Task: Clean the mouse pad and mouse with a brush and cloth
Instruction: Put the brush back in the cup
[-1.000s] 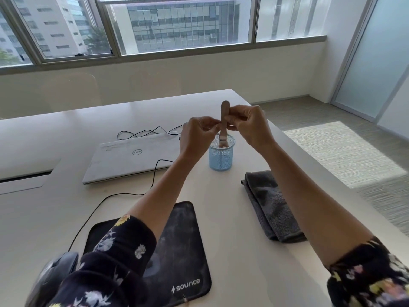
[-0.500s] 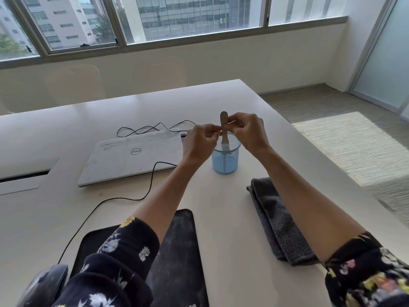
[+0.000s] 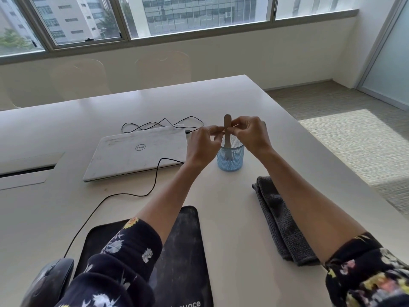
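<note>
A brush (image 3: 227, 120) with a pale wooden handle stands upright, bristles down, in a blue mesh cup (image 3: 230, 161) at mid-table. My left hand (image 3: 202, 145) pinches the handle from the left and my right hand (image 3: 252, 134) pinches it from the right, both just above the cup's rim. A folded grey cloth (image 3: 281, 220) lies to the right, partly under my right forearm. The black dusty mouse pad (image 3: 183, 247) lies near me, half hidden by my left sleeve. The black mouse (image 3: 49, 282) sits off the pad at the bottom left.
A closed white laptop (image 3: 137, 149) lies left of the cup. The mouse's black cable (image 3: 124, 193) loops across the table (image 3: 232, 218) to the laptop's back. The table's right edge runs close to the cloth. A cable slot (image 3: 26, 169) is at the far left.
Both hands have stayed on the brush handle over the cup. The brush stands slightly lower in the cup than a second ago. The view has shifted a little.
</note>
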Demonstrator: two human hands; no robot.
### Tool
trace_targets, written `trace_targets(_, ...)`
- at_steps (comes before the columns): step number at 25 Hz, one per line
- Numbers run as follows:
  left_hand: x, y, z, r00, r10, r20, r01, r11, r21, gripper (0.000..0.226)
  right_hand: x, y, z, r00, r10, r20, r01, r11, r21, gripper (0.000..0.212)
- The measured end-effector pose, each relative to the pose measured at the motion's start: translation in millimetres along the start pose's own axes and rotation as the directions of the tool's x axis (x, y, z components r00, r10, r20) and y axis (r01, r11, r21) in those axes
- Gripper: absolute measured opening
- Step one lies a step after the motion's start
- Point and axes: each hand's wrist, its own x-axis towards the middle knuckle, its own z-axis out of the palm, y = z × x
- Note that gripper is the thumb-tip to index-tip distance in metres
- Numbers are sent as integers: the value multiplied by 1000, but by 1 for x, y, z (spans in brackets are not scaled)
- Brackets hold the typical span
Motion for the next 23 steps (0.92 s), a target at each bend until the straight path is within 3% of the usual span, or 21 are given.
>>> trace_targets(14,-3,-2,2,1000,0,-31,1,999,40,31,-4,1,0,999,-13,41,16,998,-68,16)
trace_targets(23,-21,-6,-27,995,-53,-86,50,998,-33,30,-14,-10,-21,994,50,-101,-49,999,10,20)
